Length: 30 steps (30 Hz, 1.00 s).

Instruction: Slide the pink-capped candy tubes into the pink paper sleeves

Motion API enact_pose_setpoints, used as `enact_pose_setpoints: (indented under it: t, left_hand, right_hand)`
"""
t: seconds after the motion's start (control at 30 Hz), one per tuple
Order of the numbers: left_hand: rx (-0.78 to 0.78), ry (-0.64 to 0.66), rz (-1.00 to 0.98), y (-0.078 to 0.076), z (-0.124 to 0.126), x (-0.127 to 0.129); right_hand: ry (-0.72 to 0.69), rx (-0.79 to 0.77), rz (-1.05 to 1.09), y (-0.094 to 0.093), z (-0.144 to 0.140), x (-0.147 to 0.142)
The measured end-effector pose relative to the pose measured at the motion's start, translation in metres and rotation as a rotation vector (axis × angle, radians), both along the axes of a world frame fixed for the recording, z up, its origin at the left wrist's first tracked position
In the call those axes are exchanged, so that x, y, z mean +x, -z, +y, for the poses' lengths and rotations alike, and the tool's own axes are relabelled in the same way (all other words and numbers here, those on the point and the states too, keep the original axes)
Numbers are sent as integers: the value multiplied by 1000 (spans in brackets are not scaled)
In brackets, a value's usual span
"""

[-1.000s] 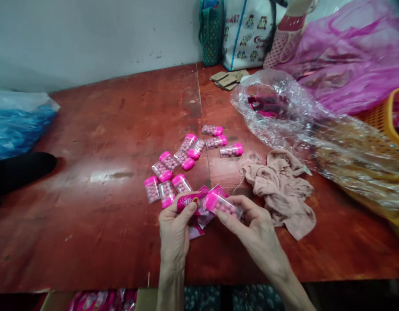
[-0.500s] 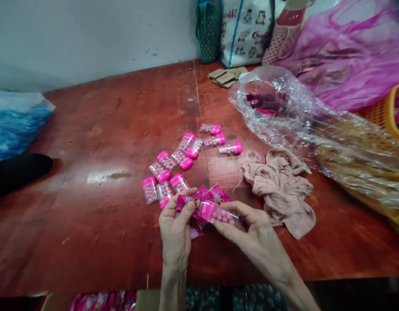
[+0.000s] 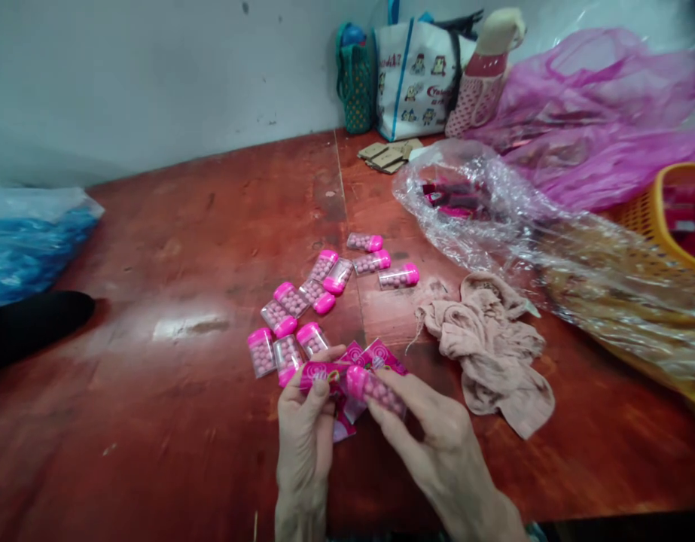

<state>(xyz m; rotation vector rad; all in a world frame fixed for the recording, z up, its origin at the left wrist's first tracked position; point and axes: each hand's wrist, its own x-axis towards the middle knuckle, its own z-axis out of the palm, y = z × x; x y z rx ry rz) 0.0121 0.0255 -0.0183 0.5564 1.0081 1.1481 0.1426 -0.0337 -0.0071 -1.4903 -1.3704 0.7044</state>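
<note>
In the head view, at six o'clock on the red table (image 3: 172,248), the left hand (image 3: 305,436) pinches a pink packet (image 3: 324,371) while the right hand (image 3: 437,452) grips a pink-capped candy case (image 3: 375,389), its cap touching the packet

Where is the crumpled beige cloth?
The beige cloth lies on the red table, right of the right hand, in front of the clear plastic bag.
</note>
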Motion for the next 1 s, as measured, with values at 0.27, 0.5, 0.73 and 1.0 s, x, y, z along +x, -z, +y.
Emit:
enact_pose_setpoints:
  t: [0.27, 0.5, 0.73, 1.0]
  left_hand:
    - [1, -23, -36, -3, 0, -3]
    - [41, -109, 68, -8, -4, 6]
    - [39, -187, 19, -13, -10, 10]
    - [-168, -4, -179, -11, -13, 10]
  right_hand:
    - [-29, -50, 83, 3, 2, -5]
    - [18, -123, 181, -2, -2, -6]
    - [27, 120, -39, 2, -7, -10]
    - [46, 251, -135, 5, -9, -16]
